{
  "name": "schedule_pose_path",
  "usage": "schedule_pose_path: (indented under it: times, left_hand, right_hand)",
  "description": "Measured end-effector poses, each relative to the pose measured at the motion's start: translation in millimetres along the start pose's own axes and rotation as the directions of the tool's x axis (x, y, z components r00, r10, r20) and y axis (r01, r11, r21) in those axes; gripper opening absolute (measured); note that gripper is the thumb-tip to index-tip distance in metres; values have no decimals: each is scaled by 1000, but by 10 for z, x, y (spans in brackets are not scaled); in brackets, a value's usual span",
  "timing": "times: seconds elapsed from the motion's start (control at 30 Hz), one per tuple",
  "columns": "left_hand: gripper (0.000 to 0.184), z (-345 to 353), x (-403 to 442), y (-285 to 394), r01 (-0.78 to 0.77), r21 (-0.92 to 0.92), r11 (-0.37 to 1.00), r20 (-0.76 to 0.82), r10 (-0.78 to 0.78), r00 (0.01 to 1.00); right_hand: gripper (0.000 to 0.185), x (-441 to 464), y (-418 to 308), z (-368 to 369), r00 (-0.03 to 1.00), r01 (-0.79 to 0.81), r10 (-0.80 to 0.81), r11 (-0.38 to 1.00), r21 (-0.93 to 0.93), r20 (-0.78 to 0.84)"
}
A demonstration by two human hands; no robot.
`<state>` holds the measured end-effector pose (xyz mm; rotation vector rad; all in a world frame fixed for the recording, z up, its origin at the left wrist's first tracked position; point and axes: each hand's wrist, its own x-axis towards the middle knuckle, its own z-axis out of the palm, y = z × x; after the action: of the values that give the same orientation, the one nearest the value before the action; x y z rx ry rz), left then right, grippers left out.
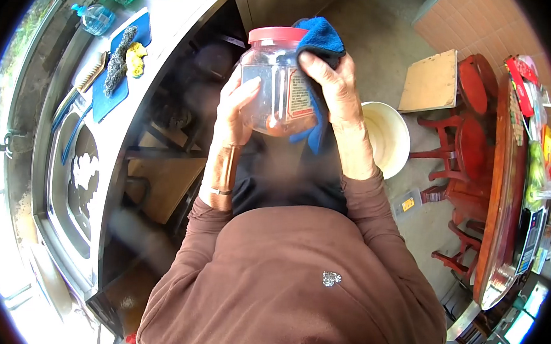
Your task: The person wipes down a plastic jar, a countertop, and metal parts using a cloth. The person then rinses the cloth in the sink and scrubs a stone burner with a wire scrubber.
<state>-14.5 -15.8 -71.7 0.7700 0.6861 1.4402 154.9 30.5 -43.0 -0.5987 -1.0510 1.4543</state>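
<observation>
A clear plastic jar [265, 86] with a red lid [277, 34] and a printed label [301, 93] is held up in front of my body. My left hand [234, 106] grips its left side, thumb against the wall. On the other side my right hand [332, 84] is closed on a blue cloth [322, 37] with a dark edge, pressing it to the jar's upper right. Part of the cloth hangs down behind the jar. Something reddish-brown shows at the jar's bottom; whether it is inside cannot be made out.
At left are a steel sink [57, 187] with suds, a brush [91, 72], a grey scrubber [117, 61], a yellow sponge [135, 59] and soap bottles [95, 20]. A whitish bucket [388, 138] stands on the floor. Red stools [457, 142] and a laden wooden table [497, 217] are right.
</observation>
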Motion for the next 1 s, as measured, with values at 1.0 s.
schedule_pose_path:
  times: [1.0]
  left_hand:
    - [75, -197, -32, -56, -190, 396, 898, 59, 182, 982]
  right_hand:
    - [43, -65, -109, 28, 990, -70, 72, 997, -22, 123]
